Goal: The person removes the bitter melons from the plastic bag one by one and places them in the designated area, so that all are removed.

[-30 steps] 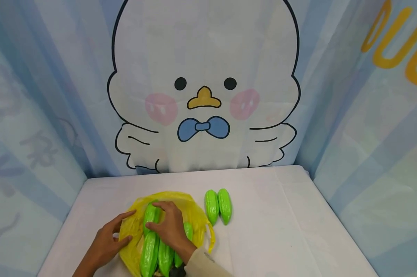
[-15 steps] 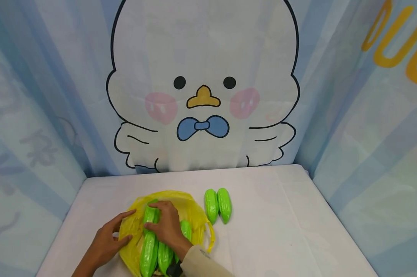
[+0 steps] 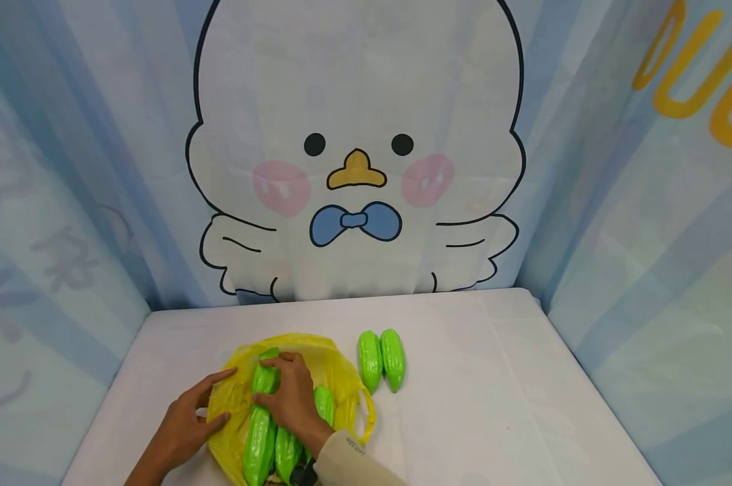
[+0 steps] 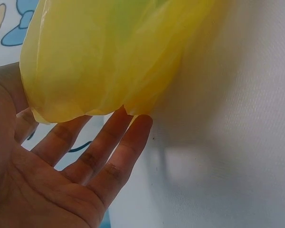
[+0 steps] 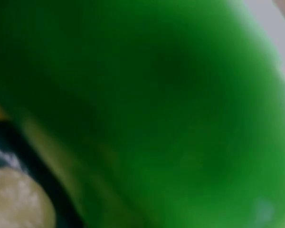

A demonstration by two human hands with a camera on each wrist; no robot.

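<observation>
A yellow plastic bag (image 3: 335,364) lies open-mouthed on the table with several glossy green bitter melons inside. My right hand (image 3: 296,398) reaches over the bag and grips the upper bitter melon (image 3: 265,380) between thumb and fingers. Two more, a long bitter melon (image 3: 259,445) and a shorter bitter melon (image 3: 288,452), lie below it. Blurred green melon skin (image 5: 171,109) fills most of the right wrist view. At the bag's left side, my left hand (image 3: 184,428) has its fingers extended. The left wrist view shows those fingertips (image 4: 143,124) touching the yellow plastic.
Two bitter melons stay side by side right of the bag, the left melon (image 3: 370,361) almost against the right melon (image 3: 393,360). A white cloth covers the table (image 3: 493,405). A printed cartoon curtain (image 3: 356,88) stands behind it, with blue striped curtains at both sides.
The right hand has shifted slightly left, still gripping the upper bitter melon, whose far end shows more. The left hand stays at the bag's side. The two melons outside have not moved.
</observation>
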